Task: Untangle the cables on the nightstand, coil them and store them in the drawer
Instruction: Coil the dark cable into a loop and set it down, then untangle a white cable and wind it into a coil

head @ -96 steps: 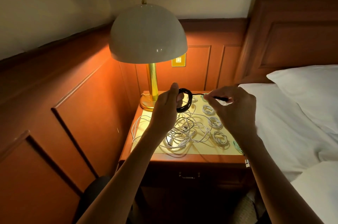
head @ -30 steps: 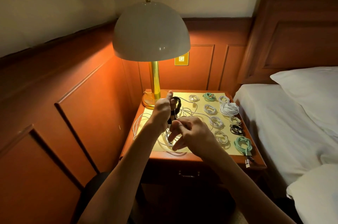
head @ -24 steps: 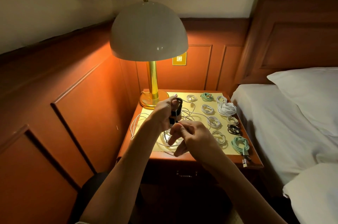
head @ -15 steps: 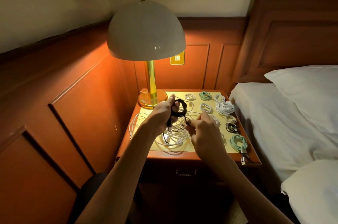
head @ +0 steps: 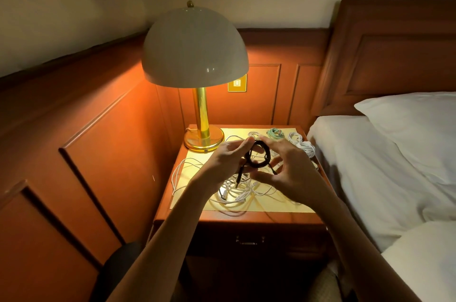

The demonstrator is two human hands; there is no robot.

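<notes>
A small black cable coil (head: 259,157) hangs above the nightstand (head: 237,220), with two loose ends dangling below it. My left hand (head: 223,166) pinches its left side and my right hand (head: 290,174) holds its right side with curled fingers. Under my hands lies a tangle of white cables (head: 232,190) on a yellow mat (head: 197,161). A coiled green cable (head: 274,132) and coiled white cables (head: 304,146) lie at the back right. The drawer (head: 249,240) below is closed.
A brass lamp (head: 201,129) with a white dome shade stands at the nightstand's back left corner. Wood panelling lines the wall on the left and behind. A bed with white sheets and a pillow (head: 407,124) adjoins on the right.
My right hand has risen from below the black coil to its right side, and both hands now hold the coil. Earlier the right hand pulled the cable's free end out to the right.
</notes>
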